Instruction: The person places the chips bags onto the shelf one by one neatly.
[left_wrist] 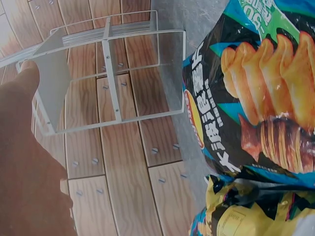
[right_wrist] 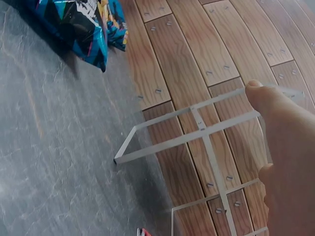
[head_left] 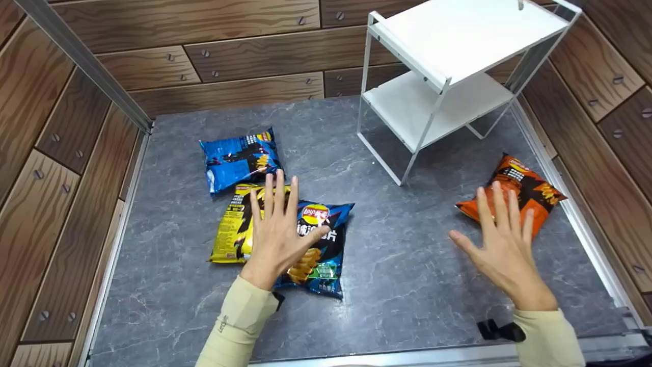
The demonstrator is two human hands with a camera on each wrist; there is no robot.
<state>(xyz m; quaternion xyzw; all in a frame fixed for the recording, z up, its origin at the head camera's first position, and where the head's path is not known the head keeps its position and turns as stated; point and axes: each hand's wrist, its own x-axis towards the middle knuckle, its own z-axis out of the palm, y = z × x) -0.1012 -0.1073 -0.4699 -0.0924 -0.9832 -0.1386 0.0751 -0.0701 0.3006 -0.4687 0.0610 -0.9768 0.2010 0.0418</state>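
My left hand point(head_left: 276, 234) is spread with straight fingers over two chip bags, holding nothing. One is a yellow chip bag point(head_left: 227, 237), partly covered by the hand; the other, a black-and-blue chip bag point(head_left: 326, 260), overlaps its right side. Behind them lies a blue chip bag point(head_left: 229, 158). On the right, my right hand point(head_left: 507, 252) is likewise spread, fingers straight, overlapping the lower edge of an orange chip bag point(head_left: 530, 188) in the head view. In the left wrist view the black-and-blue bag point(left_wrist: 231, 98) shows large beside the hand.
A white two-tier shelf rack point(head_left: 433, 86) stands at the back right on the grey marbled surface point(head_left: 402, 295). Wood-patterned walls point(head_left: 254, 48) enclose the back and both sides, with metal rails point(head_left: 112, 244) along the edges. A black strap point(head_left: 501, 331) hangs by the right sleeve.
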